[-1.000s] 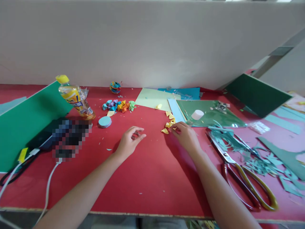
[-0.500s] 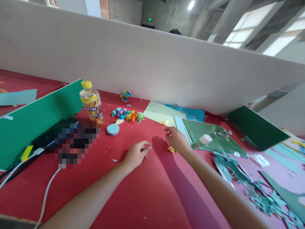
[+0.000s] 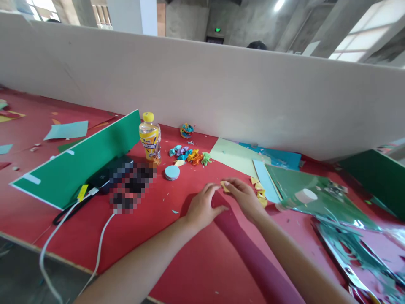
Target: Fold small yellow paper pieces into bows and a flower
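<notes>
My right hand [image 3: 245, 198] pinches a small folded yellow piece of paper [image 3: 225, 186] above the red table. My left hand [image 3: 205, 207] is close on its left, thumb spread away from the fingers; its fingertips reach the paper's edge, though I cannot tell if they touch. Beside my right hand lie several more small yellow paper pieces [image 3: 260, 191]. Beyond the hands, a row of crumpled colored paper pieces [image 3: 191, 155] runs from blue and purple to orange and green. A stack of light blue paper discs [image 3: 172, 172] sits left of my hands.
A drink bottle [image 3: 150, 139] stands by the green divider [image 3: 95, 147]. At right are a white-capped glue bottle [image 3: 305, 196], green sheets [image 3: 287, 185], scissors [image 3: 351, 272] and green paper scraps [image 3: 343, 242]. A multicolored paper ball [image 3: 186, 130] rests near the white partition [image 3: 202, 88]. A white cable [image 3: 100, 240] crosses the front left.
The view has turned left. My hands have come together, and the right one now has a yellow piece of paper in its fingers. More yellow pieces show beside it.
</notes>
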A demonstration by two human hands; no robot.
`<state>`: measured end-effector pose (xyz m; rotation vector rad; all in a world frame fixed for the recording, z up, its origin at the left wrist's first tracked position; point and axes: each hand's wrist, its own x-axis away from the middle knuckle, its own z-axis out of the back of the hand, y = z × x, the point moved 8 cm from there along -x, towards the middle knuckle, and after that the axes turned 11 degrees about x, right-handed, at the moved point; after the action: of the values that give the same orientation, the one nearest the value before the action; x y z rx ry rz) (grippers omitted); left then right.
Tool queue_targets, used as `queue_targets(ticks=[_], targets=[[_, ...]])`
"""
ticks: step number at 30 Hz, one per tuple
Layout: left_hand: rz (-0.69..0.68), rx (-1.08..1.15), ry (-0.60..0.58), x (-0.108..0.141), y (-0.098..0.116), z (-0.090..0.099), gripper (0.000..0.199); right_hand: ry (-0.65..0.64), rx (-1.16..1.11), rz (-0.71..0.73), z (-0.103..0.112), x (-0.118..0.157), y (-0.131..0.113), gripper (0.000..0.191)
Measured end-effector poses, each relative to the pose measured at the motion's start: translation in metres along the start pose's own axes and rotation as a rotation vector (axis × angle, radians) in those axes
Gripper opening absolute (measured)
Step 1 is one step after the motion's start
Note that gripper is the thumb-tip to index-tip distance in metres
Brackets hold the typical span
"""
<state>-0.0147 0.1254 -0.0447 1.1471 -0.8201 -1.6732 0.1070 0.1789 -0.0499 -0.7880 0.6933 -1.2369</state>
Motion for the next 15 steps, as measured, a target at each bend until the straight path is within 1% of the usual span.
queue_targets(ticks=[2,3,4,6,8,11,13,15], targets=[[-0.065,-0.087,-0.069,0.003,0.010,-0.006,0.037,-0.041,-0.143,-0.030,-0.009,0.028,-0.001,0.038],[-0.083,-0.120,-0.102,0.005,0.013,-0.009,0.029,-0.057,-0.288,-0.069,-0.012,0.038,0.002,0.037],[-0.096,-0.149,-0.133,0.006,0.017,-0.012,0.024,-0.067,-0.397,-0.099,-0.014,0.046,0.006,0.035],[-0.127,-0.196,-0.179,0.009,0.025,-0.018,0.022,-0.081,-0.550,-0.144,-0.017,0.056,0.015,0.032],[-0.148,-0.232,-0.203,0.012,0.031,-0.022,0.025,-0.099,-0.588,-0.156,-0.020,0.061,0.023,0.031],[-0.141,-0.262,-0.186,0.012,0.034,-0.022,0.020,-0.129,-0.614,-0.120,-0.025,0.065,0.026,0.035],[-0.124,-0.202,-0.153,0.011,0.032,-0.019,0.019,-0.150,-0.622,-0.066,-0.027,0.067,0.022,0.038],[-0.065,-0.052,-0.122,0.008,0.025,-0.016,0.019,-0.146,-0.578,-0.009,-0.024,0.068,0.016,0.037]])
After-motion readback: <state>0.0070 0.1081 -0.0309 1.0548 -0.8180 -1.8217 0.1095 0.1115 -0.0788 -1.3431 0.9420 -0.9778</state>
